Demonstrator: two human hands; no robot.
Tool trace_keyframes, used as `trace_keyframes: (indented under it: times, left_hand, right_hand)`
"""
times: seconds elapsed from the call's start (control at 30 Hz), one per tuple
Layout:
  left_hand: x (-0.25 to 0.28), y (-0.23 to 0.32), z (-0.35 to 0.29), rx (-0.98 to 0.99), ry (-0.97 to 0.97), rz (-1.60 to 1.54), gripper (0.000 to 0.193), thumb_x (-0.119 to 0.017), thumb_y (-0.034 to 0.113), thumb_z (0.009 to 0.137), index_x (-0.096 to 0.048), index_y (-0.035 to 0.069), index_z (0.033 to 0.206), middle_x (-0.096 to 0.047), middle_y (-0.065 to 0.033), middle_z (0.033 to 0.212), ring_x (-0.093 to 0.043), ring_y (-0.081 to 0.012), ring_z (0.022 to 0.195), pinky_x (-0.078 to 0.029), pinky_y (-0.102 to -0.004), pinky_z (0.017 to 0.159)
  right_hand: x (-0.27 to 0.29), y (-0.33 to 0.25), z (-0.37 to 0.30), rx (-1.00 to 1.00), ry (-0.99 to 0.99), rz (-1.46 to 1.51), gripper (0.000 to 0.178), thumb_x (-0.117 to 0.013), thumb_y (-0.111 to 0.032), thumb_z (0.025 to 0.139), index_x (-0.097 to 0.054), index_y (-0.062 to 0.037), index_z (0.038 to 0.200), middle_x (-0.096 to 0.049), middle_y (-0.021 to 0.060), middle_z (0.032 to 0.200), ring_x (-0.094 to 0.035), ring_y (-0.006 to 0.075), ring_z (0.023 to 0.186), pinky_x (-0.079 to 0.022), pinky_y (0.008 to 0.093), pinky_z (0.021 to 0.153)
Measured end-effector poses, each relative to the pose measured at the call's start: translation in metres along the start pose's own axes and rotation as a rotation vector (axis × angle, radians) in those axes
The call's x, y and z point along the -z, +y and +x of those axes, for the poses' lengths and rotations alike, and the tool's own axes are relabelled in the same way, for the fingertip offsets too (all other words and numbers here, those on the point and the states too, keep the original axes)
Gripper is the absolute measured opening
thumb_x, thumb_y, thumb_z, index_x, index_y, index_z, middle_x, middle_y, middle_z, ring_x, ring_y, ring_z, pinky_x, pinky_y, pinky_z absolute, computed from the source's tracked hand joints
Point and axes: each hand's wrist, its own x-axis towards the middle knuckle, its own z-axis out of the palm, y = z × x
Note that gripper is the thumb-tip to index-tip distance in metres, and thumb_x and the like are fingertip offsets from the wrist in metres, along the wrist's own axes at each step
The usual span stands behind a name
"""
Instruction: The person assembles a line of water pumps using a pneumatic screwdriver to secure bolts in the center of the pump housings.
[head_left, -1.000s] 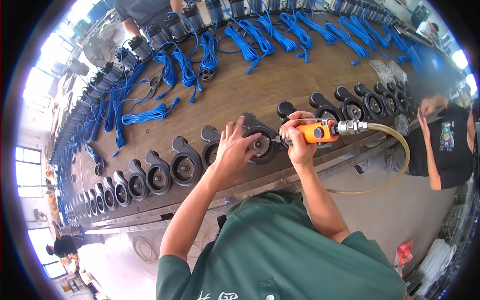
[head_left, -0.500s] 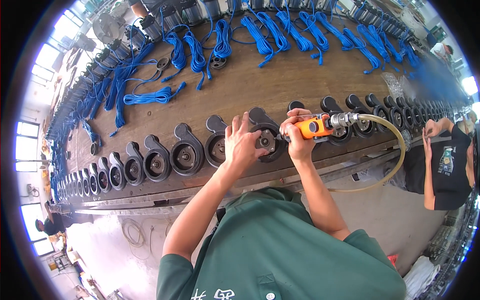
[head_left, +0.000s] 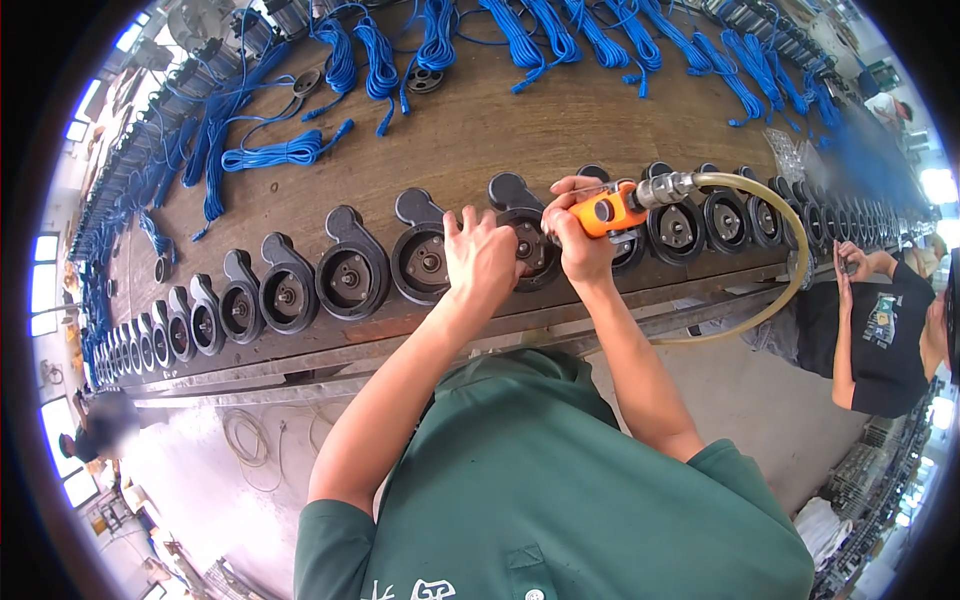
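A long row of black round pump housings lies along the near edge of a brown workbench (head_left: 520, 130). My left hand (head_left: 480, 258) rests flat on one black housing (head_left: 522, 240), fingers over its rim. My right hand (head_left: 578, 240) grips an orange pneumatic driver (head_left: 605, 212), its tip at the centre of that same housing. A yellowish air hose (head_left: 790, 260) loops from the tool's metal fitting to the right and down below the bench edge. The neighbouring housing (head_left: 422, 262) sits just left of my left hand.
Bundles of blue cable (head_left: 285, 152) and more parts cover the far side of the bench. A person in a black shirt (head_left: 880, 330) works at the bench to my right. Another person (head_left: 95, 425) stands far left. The concrete floor (head_left: 230, 470) shows below.
The view has shifted so the housings sit lower and closer. My hands remain on the same housing, with the driver still at its centre.
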Motion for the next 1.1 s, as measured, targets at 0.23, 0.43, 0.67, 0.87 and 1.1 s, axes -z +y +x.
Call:
trace_keyframes:
  times: [0.23,0.43,0.67,0.87,1.1]
  left_hand:
    - [0.000,0.000,0.000,0.004,0.034,-0.054,0.031,-0.083,0.032,0.066,-0.077,0.009,0.085,-0.067,-0.0147,0.103,-0.055,-0.0328,0.113,-0.034,-0.0537,0.106]
    - [0.000,0.000,-0.001,0.000,0.053,-0.038,0.034,-0.084,0.035,0.064,-0.077,0.008,0.084,-0.067,-0.0138,0.101,-0.056,-0.0317,0.111,-0.034,-0.0535,0.106]
    - [-0.005,-0.003,0.000,-0.015,0.085,-0.041,0.034,-0.084,0.036,0.064,-0.077,0.009,0.083,-0.067,-0.0134,0.099,-0.056,-0.0311,0.109,-0.035,-0.0528,0.105]
    - [-0.001,-0.006,0.001,-0.025,0.047,-0.060,0.035,-0.084,0.035,0.064,-0.076,0.008,0.084,-0.067,-0.0125,0.098,-0.058,-0.0303,0.106,-0.035,-0.0522,0.103]
    - [-0.008,-0.008,-0.001,-0.016,0.030,-0.084,0.029,-0.083,0.032,0.065,-0.073,0.013,0.085,-0.061,-0.0101,0.102,-0.053,-0.0327,0.107,-0.031,-0.0566,0.103]
  right_hand:
    - [-0.005,0.005,0.018,0.060,0.001,0.034,0.021,-0.055,0.005,0.082,-0.052,0.0024,0.103,-0.060,0.0035,0.074,-0.058,0.0089,0.064,-0.049,0.0226,0.061]
    - [-0.008,0.005,0.020,0.059,-0.011,-0.028,0.021,-0.049,0.002,0.085,-0.048,0.0008,0.106,-0.055,0.0053,0.070,-0.055,0.0133,0.062,-0.047,0.0263,0.062]
    - [-0.008,0.007,0.024,0.014,-0.058,-0.049,0.022,-0.050,0.002,0.084,-0.049,-0.0006,0.105,-0.056,0.0051,0.071,-0.054,0.0127,0.062,-0.047,0.0264,0.061]
    - [-0.018,0.006,0.028,-0.024,-0.079,0.008,0.022,-0.058,0.008,0.079,-0.054,0.0011,0.099,-0.061,0.0034,0.079,-0.059,0.0086,0.066,-0.049,0.0233,0.061]
    - [-0.019,0.017,0.025,0.046,-0.086,-0.046,0.019,-0.064,0.007,0.076,-0.058,0.0015,0.093,-0.063,0.0044,0.087,-0.061,0.0082,0.075,-0.050,0.0230,0.068]
